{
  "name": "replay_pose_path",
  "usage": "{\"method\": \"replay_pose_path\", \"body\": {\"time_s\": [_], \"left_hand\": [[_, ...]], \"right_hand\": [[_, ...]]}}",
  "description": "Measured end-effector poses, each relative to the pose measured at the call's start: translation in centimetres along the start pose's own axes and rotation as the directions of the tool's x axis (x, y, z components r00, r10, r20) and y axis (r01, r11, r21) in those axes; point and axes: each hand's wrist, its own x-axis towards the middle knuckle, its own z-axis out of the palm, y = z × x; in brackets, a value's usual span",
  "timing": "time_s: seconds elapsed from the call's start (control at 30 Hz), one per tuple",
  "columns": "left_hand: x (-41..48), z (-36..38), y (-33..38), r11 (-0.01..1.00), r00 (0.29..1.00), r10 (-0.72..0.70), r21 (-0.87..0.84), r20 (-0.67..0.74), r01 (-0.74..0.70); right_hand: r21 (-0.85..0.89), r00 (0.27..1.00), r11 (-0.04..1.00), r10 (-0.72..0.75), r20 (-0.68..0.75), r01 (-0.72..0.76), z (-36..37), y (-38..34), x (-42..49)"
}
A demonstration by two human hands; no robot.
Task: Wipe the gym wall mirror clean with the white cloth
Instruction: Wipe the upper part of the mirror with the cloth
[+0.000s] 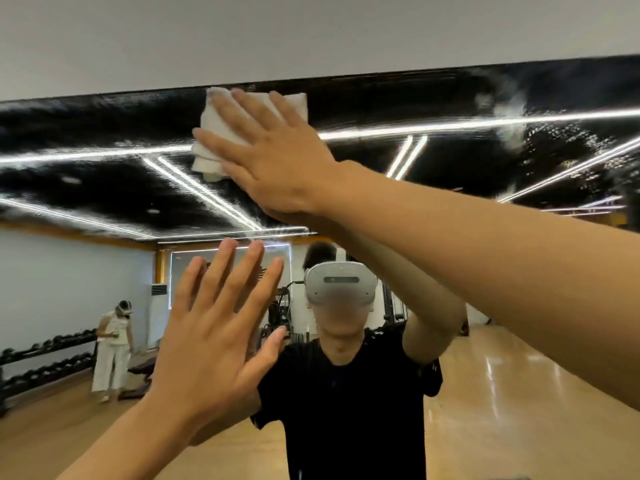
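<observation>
head view: right hand (273,157), spread flat, presses white cloth (216,133) under its fingers against the mirror (104,133)

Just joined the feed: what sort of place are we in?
Most likely a gym: the wall mirror reflects a dumbbell rack, weight machines and a glossy wooden floor.
</observation>
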Motion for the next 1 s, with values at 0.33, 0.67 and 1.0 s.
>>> {"method": "replay_pose_path", "body": {"time_s": [0.33, 0.67, 1.0], "left_hand": [[0.2, 0.1, 0.7, 1.000, 0.999, -0.027, -0.006, -0.037, 0.027], [0.1, 0.2, 0.3, 1.000, 0.999, -0.003, -0.020, -0.032, 0.002], [0.0, 0.1, 0.0, 0.999, 0.999, 0.007, -0.042, -0.037, -0.008]], "right_hand": [[-0.025, 0.927, 0.926, 0.376, -0.015, -0.376, -0.5, 18.1, -16.3], [-0.028, 0.995, 0.995, 0.092, -0.046, -0.093, 1.6, -0.5, -3.9], [-0.035, 0.970, 0.969, 0.243, -0.018, -0.243, 1.2, 12.4, -18.0]]}}
